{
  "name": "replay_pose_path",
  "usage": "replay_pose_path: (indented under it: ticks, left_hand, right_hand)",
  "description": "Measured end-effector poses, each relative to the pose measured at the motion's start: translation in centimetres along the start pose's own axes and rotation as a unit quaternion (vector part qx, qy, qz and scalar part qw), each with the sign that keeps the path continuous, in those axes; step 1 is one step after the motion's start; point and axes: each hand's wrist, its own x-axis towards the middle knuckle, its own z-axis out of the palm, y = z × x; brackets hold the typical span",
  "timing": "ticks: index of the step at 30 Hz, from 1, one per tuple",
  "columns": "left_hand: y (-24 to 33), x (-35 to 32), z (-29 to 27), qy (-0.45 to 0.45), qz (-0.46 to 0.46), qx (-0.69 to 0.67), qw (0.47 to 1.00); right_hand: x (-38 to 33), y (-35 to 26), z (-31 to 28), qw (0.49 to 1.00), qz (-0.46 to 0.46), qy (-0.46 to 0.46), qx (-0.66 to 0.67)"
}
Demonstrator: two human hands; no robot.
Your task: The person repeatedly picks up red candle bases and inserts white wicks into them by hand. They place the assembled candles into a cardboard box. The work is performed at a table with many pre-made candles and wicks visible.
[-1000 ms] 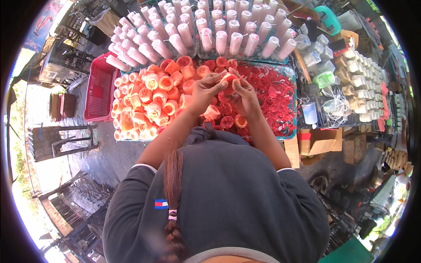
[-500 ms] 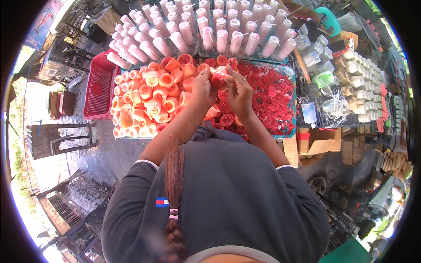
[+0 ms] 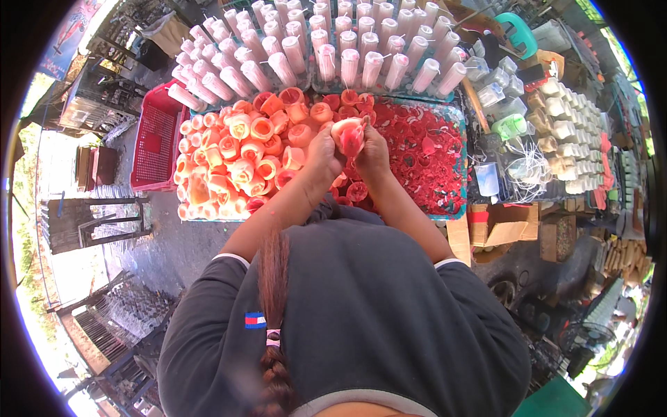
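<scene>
Above the trays I hold a pink and red, flower-shaped wax cup between both hands. My left hand is closed around its left side. My right hand grips it from the right, fingers near its upper edge; part of the cup is hidden by the fingers. To the left of my hands, many orange rose-shaped wax cups lie heaped, some hollow side up. On the right, red wax cups and scraps fill a teal tray; pale shavings are scattered among them.
Rows of pale pink pillar candles with white wicks stand behind the heap. A red perforated crate sits at the left. To the right are clear plastic containers, a bundle of white wicks, egg-tray-like moulds and an open cardboard box.
Both hands have come slightly nearer to me with the wax cup, which is turned so its red inner part faces differently. The right hand's fingers have closed in more around it.
</scene>
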Motion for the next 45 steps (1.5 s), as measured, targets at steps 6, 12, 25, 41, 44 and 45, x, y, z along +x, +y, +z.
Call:
replay_pose_path:
  ticks: [6, 12, 25, 41, 44, 45]
  left_hand:
    - [0.4, -0.5, -0.3, 0.029, -0.049, 0.093, 0.994]
    - [1.9, -1.8, 0.2, -0.109, 0.014, 0.319, 0.941]
    - [1.7, -3.9, 2.4, -0.115, 0.227, 0.459, 0.851]
    - [8.5, 4.8, -3.9, 0.157, 0.261, 0.135, 0.943]
    - [9.5, 2.2, 0.6, 0.097, 0.337, 0.216, 0.911]
    - [9.0, 1.7, 1.0, 0.06, 0.333, 0.267, 0.902]
  right_hand:
    - [-0.3, 0.9, -2.0, 0.997, 0.012, -0.009, -0.07]
    - [0.5, -0.3, -3.5, 0.983, 0.124, -0.017, -0.133]
    - [-5.2, -5.0, -0.7, 0.943, 0.29, -0.154, -0.052]
    - [-6.6, -6.2, -2.8, 0.94, 0.237, -0.202, -0.137]
    - [-4.5, -5.4, -8.4, 0.865, 0.073, -0.037, -0.495]
    - [-3.7, -5.5, -10.3, 0.811, 0.041, 0.009, -0.583]
